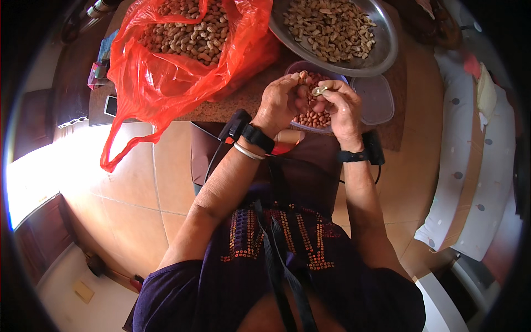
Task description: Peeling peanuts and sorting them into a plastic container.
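Note:
Both hands are over a purple-rimmed plastic bowl [338,76] that holds red-skinned shelled peanuts [313,119]. My right hand [345,110] pinches a pale, opened peanut shell [319,90] between thumb and fingers. My left hand [276,105] is curled beside it, its fingertips drawn together; what they hold, if anything, is too small to tell. Behind the bowl, a round metal basin [387,55] contains many shell pieces [329,30]. To the left, a red plastic bag [149,83] lies spread wide around unshelled peanuts [202,39].
A clear plastic lid [373,99] lies right of the bowl on the brown table [221,110]. At the table's left side is a phone [111,105]. One bag handle hangs over the front edge. A cushioned seat [459,149] stands at the right, beyond the tiled floor [127,205].

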`<state>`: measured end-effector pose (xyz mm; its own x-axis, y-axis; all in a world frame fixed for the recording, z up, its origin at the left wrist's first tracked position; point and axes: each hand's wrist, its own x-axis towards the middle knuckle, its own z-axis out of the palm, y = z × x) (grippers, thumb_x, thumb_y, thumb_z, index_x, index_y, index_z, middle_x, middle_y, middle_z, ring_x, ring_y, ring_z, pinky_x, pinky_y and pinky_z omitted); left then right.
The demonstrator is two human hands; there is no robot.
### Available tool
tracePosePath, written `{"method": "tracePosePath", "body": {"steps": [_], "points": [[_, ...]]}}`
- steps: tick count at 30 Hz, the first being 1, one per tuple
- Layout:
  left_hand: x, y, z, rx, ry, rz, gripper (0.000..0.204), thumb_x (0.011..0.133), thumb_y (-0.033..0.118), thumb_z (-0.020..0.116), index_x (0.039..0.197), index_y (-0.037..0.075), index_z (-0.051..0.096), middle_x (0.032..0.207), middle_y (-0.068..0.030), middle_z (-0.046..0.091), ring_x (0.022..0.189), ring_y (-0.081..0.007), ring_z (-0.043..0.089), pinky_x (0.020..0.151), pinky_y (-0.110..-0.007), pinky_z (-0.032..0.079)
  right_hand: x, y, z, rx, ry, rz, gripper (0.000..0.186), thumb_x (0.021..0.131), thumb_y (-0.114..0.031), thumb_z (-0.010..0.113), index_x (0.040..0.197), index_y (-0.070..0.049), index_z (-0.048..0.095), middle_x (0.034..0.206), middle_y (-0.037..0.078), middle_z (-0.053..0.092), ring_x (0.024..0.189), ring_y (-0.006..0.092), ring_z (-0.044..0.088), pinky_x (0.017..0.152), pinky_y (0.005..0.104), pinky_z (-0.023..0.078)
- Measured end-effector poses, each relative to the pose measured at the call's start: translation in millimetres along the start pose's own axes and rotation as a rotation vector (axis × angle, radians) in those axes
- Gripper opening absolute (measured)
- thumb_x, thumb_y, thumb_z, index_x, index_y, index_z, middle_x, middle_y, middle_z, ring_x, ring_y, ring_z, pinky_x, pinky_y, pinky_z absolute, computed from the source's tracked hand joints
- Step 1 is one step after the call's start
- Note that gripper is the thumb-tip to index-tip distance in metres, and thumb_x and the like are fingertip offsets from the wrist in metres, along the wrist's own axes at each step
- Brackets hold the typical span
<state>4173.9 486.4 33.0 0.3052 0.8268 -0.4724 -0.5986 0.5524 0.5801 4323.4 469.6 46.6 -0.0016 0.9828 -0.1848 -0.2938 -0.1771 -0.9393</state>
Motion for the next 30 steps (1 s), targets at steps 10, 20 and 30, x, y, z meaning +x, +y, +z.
{"method": "tracePosePath", "body": {"steps": [10,20,30], "points": [[13,8,-18,0.123,-0.066,-0.048,0.023,0.088,0.024,0.051,0.09,0.002,0.059,0.061,-0.0019,0.052,0.047,-0.0128,0.045,0.045,-0.027,0.038,2,-15,-24,-0.194,-0.066,-0.032,0.012,0.08,-0.01,0.055,0.085,0.001,0.058,0.077,0.004,0.06,0.061,0.0101,0.057,0.057,0.0203,0.045],[-6,19,18,0.321,-0.098,0.117,0.022,0.089,0.021,0.048,0.096,0.002,0.057,0.07,-0.0012,0.055,0.056,-0.0082,0.05,0.05,-0.019,0.04,41,-25,8,-0.745,-0.167,-0.492,0.016,0.081,-0.01,0.056,0.093,-0.001,0.06,0.072,0.005,0.062,0.062,0.0099,0.055,0.055,0.0227,0.044],[-35,85,-72,1.857,0.508,0.944,0.036,0.082,0.025,0.054,0.114,0.008,0.052,0.11,-0.0099,0.054,0.108,-0.0262,0.047,0.086,-0.048,0.033,112,-61,50,-0.885,0.027,-0.394,0.035,0.082,-0.018,0.059,0.114,-0.004,0.055,0.099,0.014,0.059,0.077,0.019,0.061,0.064,0.0293,0.052]]}}
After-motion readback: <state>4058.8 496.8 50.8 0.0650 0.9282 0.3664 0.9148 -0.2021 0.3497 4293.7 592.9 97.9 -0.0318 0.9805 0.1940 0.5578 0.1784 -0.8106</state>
